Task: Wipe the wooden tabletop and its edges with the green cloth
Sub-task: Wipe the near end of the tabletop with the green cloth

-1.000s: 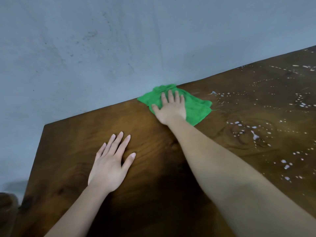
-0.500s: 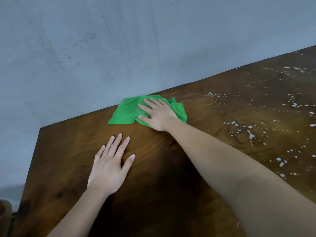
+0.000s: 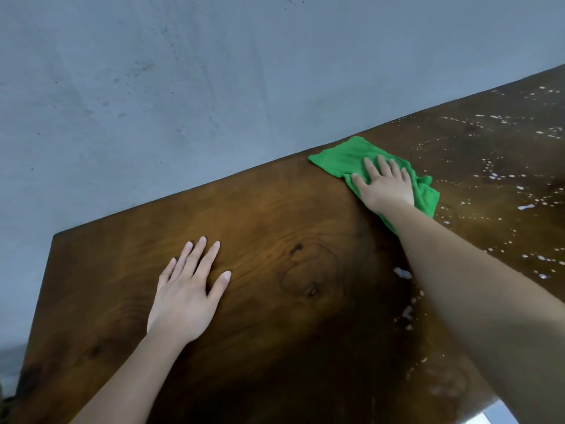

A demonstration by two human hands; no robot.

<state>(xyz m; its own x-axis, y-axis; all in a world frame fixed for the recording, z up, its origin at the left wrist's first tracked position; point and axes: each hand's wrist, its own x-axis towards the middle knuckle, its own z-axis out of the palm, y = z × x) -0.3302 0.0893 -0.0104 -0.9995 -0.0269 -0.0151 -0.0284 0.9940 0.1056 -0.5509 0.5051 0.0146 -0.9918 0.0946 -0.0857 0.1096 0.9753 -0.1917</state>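
Note:
A dark wooden tabletop (image 3: pixel 275 228) fills the lower view, its far edge running along a grey wall. The green cloth (image 3: pixel 345 156) lies crumpled near that far edge, right of centre. My right hand (image 3: pixel 385 186) presses flat on the cloth with fingers spread, covering its middle. My left hand (image 3: pixel 186 295) rests palm down on the bare wood near the left, fingers apart, holding nothing. White droplets (image 3: pixel 495 175) speckle the right part of the tabletop.
The grey wall (image 3: pixel 214 87) stands directly behind the table's far edge. The table's left edge (image 3: pixel 39 295) drops to the floor. More white specks (image 3: pixel 406 313) lie beside my right forearm. A pale surface (image 3: pixel 495 414) shows at the bottom right corner.
My right hand has swept the green cloth from left back to the right along the far edge. My left hand has stayed flat in place.

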